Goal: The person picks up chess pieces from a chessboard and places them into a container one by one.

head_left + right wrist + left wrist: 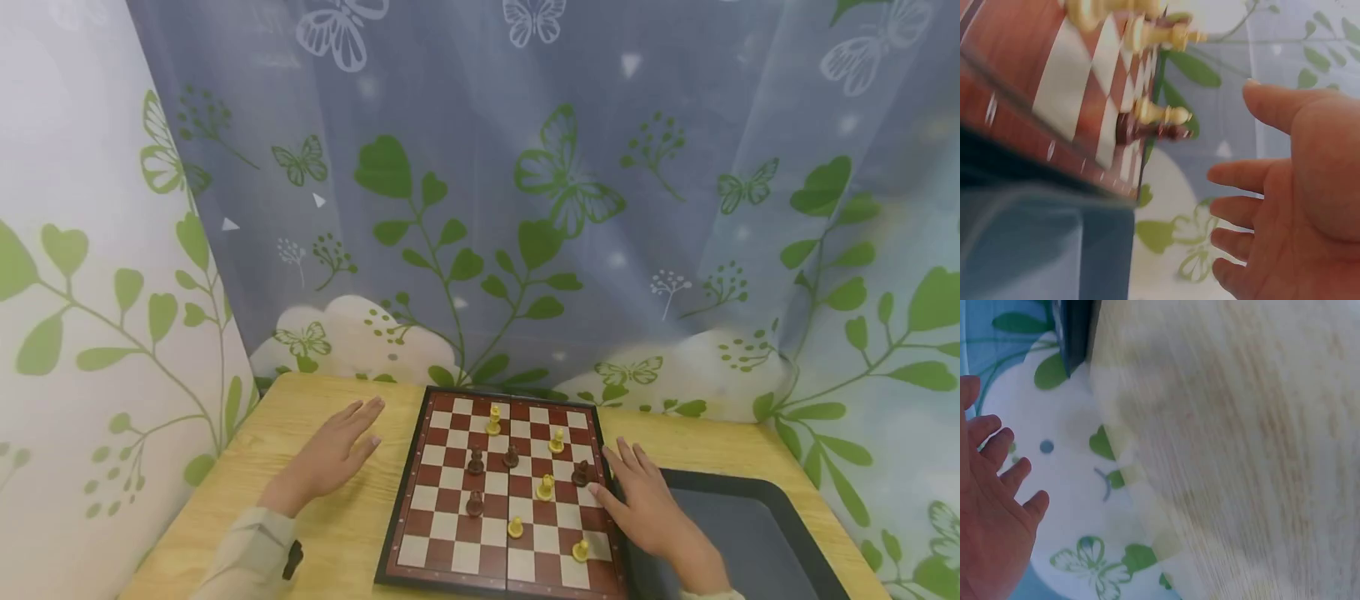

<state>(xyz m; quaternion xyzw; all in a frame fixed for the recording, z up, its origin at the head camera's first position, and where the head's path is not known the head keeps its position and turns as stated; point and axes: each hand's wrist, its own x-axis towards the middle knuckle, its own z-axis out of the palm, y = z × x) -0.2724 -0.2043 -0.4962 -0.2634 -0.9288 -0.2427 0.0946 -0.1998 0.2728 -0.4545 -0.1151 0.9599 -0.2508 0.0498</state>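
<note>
A brown-and-white chessboard (457, 550) with a black rim lies on the wooden table. Several yellow and dark brown chess pieces stand spread over it, among them a tall yellow piece (492, 421) near the far side, a yellow pawn (515, 527) near the front and a dark piece (581, 472) by the right edge. My left hand (326, 458) is left of the board, fingers extended and holding nothing. At the board's right edge is my right hand (648, 504), its fingers spread and its thumb near that dark piece. The right wrist view shows its palm (1310, 187) bare.
A dark grey tray (780, 508) sits right of the board, partly behind my right forearm. Beyond the wooden table (337, 542) hangs a blue curtain (465, 100) printed with leaves and butterflies, with pale patterned cloth on both sides.
</note>
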